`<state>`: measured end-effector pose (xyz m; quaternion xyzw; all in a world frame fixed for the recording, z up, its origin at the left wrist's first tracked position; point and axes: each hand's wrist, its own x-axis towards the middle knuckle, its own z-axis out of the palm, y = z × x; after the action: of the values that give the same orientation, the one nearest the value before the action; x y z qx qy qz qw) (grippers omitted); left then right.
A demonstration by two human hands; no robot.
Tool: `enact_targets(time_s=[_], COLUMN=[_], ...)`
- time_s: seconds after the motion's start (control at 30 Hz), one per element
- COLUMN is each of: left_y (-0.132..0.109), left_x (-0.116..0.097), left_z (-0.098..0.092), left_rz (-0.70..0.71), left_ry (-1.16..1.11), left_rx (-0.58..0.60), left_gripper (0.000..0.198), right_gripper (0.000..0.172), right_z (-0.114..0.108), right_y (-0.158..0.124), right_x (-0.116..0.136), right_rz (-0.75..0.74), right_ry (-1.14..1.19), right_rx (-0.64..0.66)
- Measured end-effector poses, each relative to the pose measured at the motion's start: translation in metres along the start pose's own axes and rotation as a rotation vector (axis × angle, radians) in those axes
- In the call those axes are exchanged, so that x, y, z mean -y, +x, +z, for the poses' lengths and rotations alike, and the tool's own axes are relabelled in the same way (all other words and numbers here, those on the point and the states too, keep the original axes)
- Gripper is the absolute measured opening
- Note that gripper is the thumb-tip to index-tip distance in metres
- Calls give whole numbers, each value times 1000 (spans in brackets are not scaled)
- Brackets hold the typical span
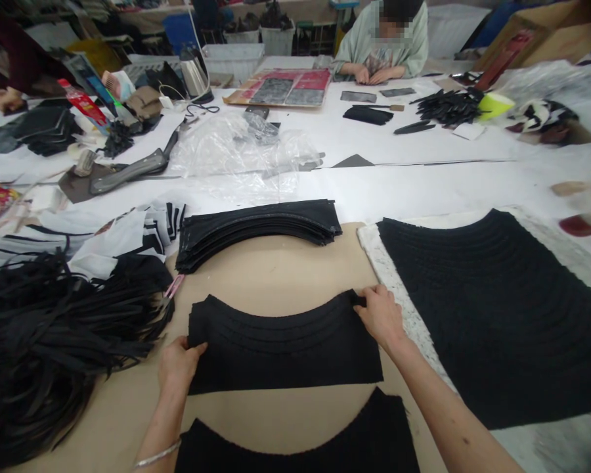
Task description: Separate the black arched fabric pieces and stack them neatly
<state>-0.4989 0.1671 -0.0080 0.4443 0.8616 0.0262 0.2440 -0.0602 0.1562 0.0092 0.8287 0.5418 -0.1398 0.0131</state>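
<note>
Between my hands lies a small layered set of black fabric pieces [285, 358] with a curved upper edge. My left hand [180, 361] pinches its left edge, thumb on top. At the upper right corner, my right hand [380, 314] grips the same fabric between thumb and fingers. Nearer to me is another black piece [300, 460] with a deep curved edge, cut off by the bottom of the view. Beyond my hands sits a thick stack of curved black pieces [261, 226]. To the right, overlapping black pieces [502, 315] are spread on a pale board [398, 282].
A heap of black strips [54, 341] lies at the left, pink-handled scissors or tweezers [174, 287] beside it. Crumpled clear plastic [241, 151], a kettle [194, 75] and a red bottle [83, 102] stand or lie farther back. Across the table a person [381, 49] handles small dark pieces.
</note>
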Motion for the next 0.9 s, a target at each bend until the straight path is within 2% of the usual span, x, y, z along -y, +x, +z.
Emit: enact_targets(time_s=[0.2,0.37,0.53,0.67,0.8,0.9], left_y=[1,-4,-9,-8,-7,-9], left_x=[1,1,3,6,7,6], left_z=[-1,0,3,4,6,7], left_rz=[-26,-27,-3,29,10,-17], left_ry=[-146,-219,-223,-216,-247,-305], left_rx=[27,26,-1,-4,16,19], left_gripper=[24,21,21,22,26,29], right_gripper=[30,17,26,34,24,24], right_z=[8,13,15,16,15,14], right_y=[-2,-9,-18,-20,-18,-17], right_x=[-9,-16,-16,-18,-22,-24], right_rz=[43,32,-12,-16,-20,-23], right_ry=[90,178,248,329,393,452], right_rx=[25,34,-15,-3,38,51])
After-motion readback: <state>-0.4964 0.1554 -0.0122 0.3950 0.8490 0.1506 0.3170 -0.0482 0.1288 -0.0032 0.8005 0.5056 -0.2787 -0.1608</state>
